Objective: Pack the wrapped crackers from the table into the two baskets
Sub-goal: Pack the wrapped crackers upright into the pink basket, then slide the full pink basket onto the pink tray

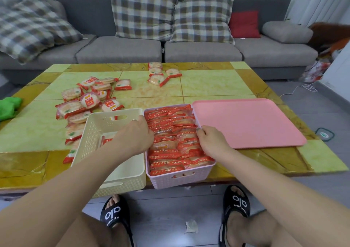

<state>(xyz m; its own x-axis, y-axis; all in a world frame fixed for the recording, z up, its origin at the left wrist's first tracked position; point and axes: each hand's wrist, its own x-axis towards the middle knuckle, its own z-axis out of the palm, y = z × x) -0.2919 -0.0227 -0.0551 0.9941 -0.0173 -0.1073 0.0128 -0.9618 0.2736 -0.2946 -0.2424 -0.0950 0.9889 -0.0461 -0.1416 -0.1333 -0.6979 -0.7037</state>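
Nearest, at 6 o'clock, two feet in black slippers (pixel 115 215) rest on the grey floor. Just above them two baskets sit side by side, touching, at the near edge of the surface (pixel 217 80). The cream basket (pixel 121 172) at 7 o'clock is almost empty, with one wrapped cracker (pixel 106 139) showing on its floor. The pink basket (pixel 164 178) at 6 o'clock is packed full with upright rows of red-wrapped crackers (pixel 170 153).

The left hand (pixel 133 136) lies over the seam between the baskets, its fingers curled down onto the left side of the packed rows. The right hand (pixel 213 142) presses on the right side of the rows, fingers bent against the wrappers; whether either pinches a packet, I cannot tell.

At 3 o'clock a pink tray (pixel 246 121) lies flat, touching the pink basket. At 10 o'clock a loose heap of crackers (pixel 85 102) spreads beside the cream basket. At 12 o'clock lies a smaller cluster (pixel 161 74). A green cloth (pixel 8 107) sits at 9 o'clock. Beyond stands a grey sofa (pixel 200 51) with checked cushions (pixel 144 9).
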